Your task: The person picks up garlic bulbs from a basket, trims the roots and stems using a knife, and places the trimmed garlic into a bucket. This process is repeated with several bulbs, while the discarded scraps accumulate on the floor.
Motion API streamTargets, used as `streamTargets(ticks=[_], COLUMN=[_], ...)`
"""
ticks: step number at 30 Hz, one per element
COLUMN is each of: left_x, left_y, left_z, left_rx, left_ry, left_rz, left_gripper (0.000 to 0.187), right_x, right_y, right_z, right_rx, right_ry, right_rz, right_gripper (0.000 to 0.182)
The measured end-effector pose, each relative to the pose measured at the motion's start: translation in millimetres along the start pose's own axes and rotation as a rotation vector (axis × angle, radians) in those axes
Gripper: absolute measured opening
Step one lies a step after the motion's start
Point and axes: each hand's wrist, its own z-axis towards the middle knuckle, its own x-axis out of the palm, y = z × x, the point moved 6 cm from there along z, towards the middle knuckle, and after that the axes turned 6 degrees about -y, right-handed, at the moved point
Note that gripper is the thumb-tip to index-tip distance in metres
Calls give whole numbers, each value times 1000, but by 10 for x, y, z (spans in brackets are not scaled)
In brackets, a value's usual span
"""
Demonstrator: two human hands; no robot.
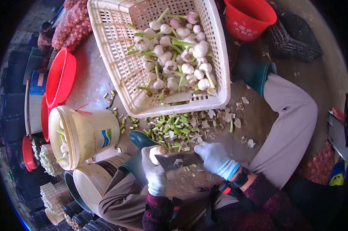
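Observation:
A white garlic bulb (155, 154) with a brown root end sits in my gloved left hand (154, 172), the fingers closed around it. My right hand (216, 157), also gloved, grips a wide dark knife (177, 160). The blade points left and its end lies right at the bulb. Beyond both hands stands a white plastic crate (174, 109), tilted toward me, with many garlic bulbs (170, 63) on green stems inside. Cut green stem pieces (174, 125) and papery skins lie on the floor between the crate and my hands.
At the left, a white bucket (91, 131) holds garlic, with another white bucket (91, 177) beside it. Red basins (62, 77) stand behind them. A red bucket (251, 19) and a dark crate (293, 42) are at upper right. Net sacks (72, 27) and a person (45, 40) appear at upper left.

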Motion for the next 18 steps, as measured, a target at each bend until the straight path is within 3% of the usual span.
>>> streamTargets(ticks=[2, 4, 5, 6, 8, 10, 11, 12, 14, 18], left_x=[40, 82, 113, 54, 23, 56, 3, -30, 19, 208], left_y=[-27, -193, -489, -709, -739, -634, -546, -435, -312, -97], left_z=[-6, -97, -200, -304, -287, -215, -147, -153, -123, -73], left_rx=[-103, -16, 104, 218, 286, 74, 146, 140, -97, -147], left_ry=[-53, 23, 33, 56, 20, -42, -61, -70, -132, -59], left_rz=[4, -62, 5, 95, -29, -125, 122, 130, -292, -801], left_gripper=[46, 38, 42, 47, 57, 65, 67, 67, 60, 51], right_x=[41, 106, 218, 376, 142, -8, -19, 20, 37, -458], right_y=[-51, -136, -522, -846, -542, -314, -271, -238, -196, 132], right_z=[-29, -55, -114, -227, -89, -116, -124, -175, -187, 23], right_rx=[45, 84, 350, 397, 429, 437, 447, 467, 514, 332], right_ry=[9, 69, 213, 344, 105, 89, 139, 200, 183, -377], right_rz=[8, -6, -133, -176, 50, 176, 147, 129, 242, 659], right_gripper=[8, 10, 14, 20, 24, 28, 28, 28, 26, 15])
